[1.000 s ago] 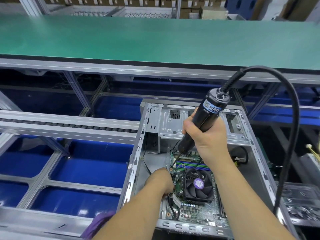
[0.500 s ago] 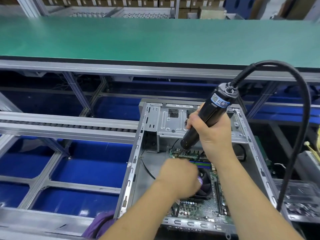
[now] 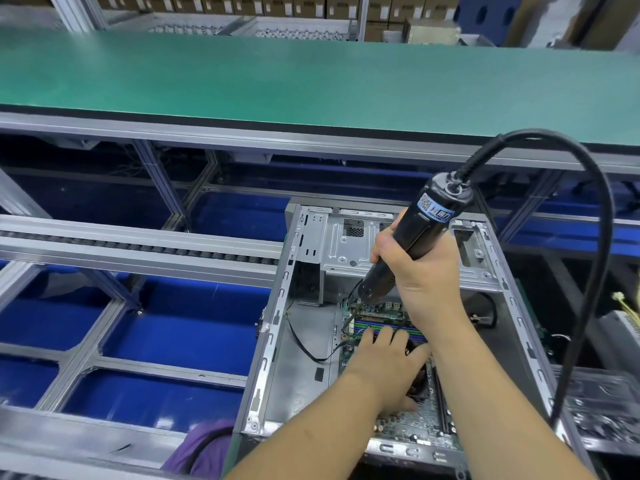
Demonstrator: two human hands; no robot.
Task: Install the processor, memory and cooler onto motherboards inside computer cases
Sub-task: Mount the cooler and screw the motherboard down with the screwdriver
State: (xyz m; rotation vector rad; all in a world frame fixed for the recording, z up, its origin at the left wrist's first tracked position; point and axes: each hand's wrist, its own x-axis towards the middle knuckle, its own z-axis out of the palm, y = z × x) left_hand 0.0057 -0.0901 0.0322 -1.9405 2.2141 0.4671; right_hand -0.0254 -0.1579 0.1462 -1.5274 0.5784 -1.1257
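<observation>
My left hand (image 3: 384,362) lies flat, fingers spread, on the cooler (image 3: 420,377) seated on the motherboard (image 3: 412,424) in the case (image 3: 277,327). My right hand (image 3: 420,271) grips the electric screwdriver (image 3: 415,233), bit down near the board's far-left corner. I'd say the cooler is being fastened; memory looks fitted, processor hidden.

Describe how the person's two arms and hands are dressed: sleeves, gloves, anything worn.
Both hands, the left hand and the right hand, are bare: no gloves, rings or wristbands show. Both forearms are uncovered as far as the bottom edge of the frame, with no sleeve cuff in view. A fold of purple cloth sits beside the left forearm; whether it is clothing cannot be told.
</observation>
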